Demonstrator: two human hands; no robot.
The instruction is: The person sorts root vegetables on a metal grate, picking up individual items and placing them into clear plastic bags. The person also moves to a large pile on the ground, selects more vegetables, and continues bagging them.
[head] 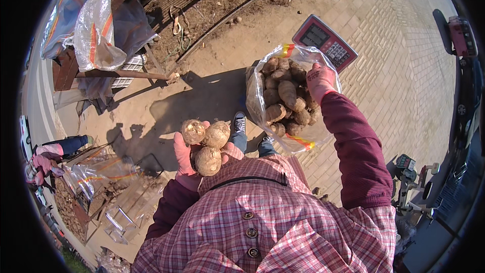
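My left hand (185,157), in a pink glove, cradles three round brown taro corms (216,135) in front of my checked smock. To the right stands a clear plastic bag (254,100) with red and yellow stripes, its mouth wide open. Elongated brown taro corms (287,94) fill it. My right hand (320,80), gloved in pink too, is inside the bag's mouth near the right rim, with curled fingers over the corms. Whether it grips a corm or the plastic is hidden. Just beyond the bag is the red keypad and display panel of a digital scale (325,42).
Striped plastic bags (99,32) hang on a rusty metal frame (125,74) at upper left. Another person (49,155) bends beside a rack at far left. An electric scooter (413,182) is parked on the right. Soil and a long rail (227,17) lie ahead.
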